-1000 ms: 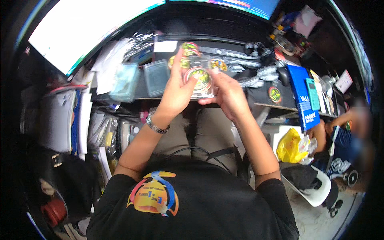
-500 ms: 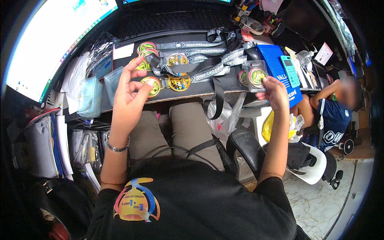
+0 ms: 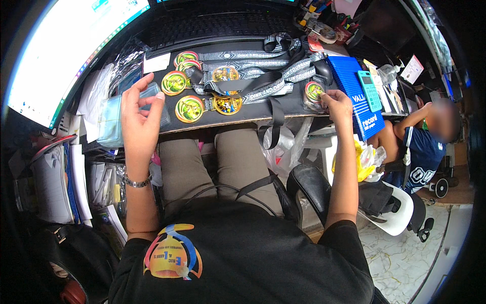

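Several gold-rimmed medals lie on the black desk top, one green-faced medal (image 3: 189,109) at its near edge and another medal (image 3: 174,82) just behind it. Their printed grey lanyards (image 3: 268,90) stretch to the right. My left hand (image 3: 137,119) is raised left of the medals, fingers apart and holding nothing, over clear plastic cases (image 3: 109,124). At the desk's right side, my right hand (image 3: 339,104) pinches a clear plastic case (image 3: 314,92) containing a round green-and-red piece. That case rests over other similar pieces, mostly hidden.
A keyboard (image 3: 223,28) and a bright monitor (image 3: 66,45) stand behind and left. On the right are a blue record book (image 3: 354,96) and a teal calculator (image 3: 368,90). A chair armrest (image 3: 311,190) is beside my legs; another person (image 3: 425,142) sits far right.
My left hand has moved left, away from the near medal, with its fingers off it. My right hand has lowered the clear case onto the similar pieces on the desk.
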### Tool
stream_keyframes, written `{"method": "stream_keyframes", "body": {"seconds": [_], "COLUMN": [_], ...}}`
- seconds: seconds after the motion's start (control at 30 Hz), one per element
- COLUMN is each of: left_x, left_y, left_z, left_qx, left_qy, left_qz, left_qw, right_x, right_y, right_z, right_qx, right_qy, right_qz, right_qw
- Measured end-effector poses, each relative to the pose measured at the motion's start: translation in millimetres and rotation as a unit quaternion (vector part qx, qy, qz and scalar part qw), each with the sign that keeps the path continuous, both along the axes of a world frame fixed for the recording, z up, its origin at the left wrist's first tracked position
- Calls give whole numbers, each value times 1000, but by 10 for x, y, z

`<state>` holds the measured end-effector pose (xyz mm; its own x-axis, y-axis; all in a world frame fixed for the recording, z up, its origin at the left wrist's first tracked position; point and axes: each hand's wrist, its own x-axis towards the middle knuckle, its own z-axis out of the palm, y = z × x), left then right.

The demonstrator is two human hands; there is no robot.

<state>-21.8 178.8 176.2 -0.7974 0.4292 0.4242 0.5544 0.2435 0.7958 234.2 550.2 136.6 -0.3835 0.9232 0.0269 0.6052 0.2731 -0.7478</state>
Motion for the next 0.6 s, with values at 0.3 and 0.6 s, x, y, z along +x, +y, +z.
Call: {"method": "stream_keyframes", "body": {"seconds": [0.3, 0.6], "left_x": [-15, 16], "left_y": [5, 112], "left_z": [-77, -221], "left_qx": [-118, -226], "left_qy": [55, 173], "left_qz": [-14, 13], "left_qw": [991, 959], "right_x": [-30, 24], "right_y": [-20, 132], "right_z": [23, -44], "right_qx": [-62, -82], "right_qy": [47, 57], "right_qz": [3, 18], "right_qw": [997, 995]}}
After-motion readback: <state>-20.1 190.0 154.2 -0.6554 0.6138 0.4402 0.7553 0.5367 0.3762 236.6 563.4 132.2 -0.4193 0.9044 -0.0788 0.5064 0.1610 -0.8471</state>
